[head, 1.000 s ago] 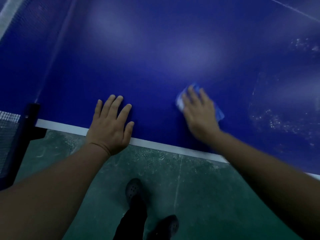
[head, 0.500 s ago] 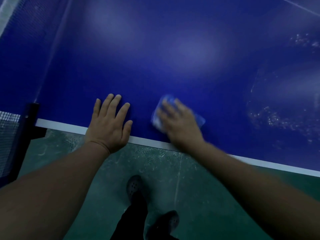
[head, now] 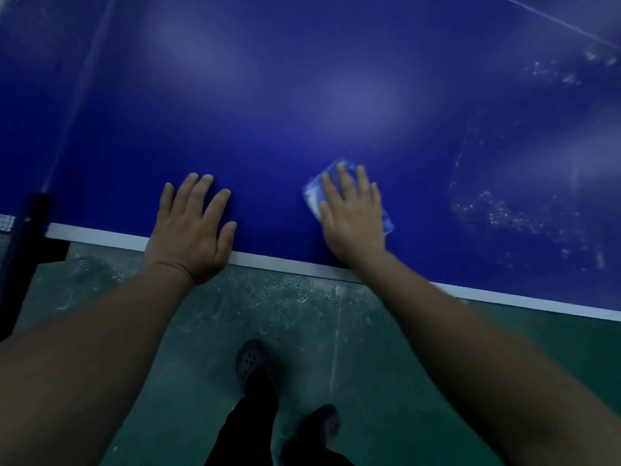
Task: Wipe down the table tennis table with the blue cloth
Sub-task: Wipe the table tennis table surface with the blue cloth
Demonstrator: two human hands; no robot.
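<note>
Fingers (head: 347,183) of the right hand (head: 353,220) lay straight, pressing the cloth (head: 314,196) flat near the table (head: 302,95) edge (soft, light, best steered under the palm), the left hand (head: 191,227) spread alongside, dusty smears (head: 504,213) beyond.

A scuffed green floor (head: 336,348) lies below — pale footprints and scratches mark it. Two dark perforated clogs (head: 252,363) stand on it, under black trouser legs (head: 248,432). At far left, a black net post (head: 25,250) holds white-edged netting (head: 5,227).
</note>
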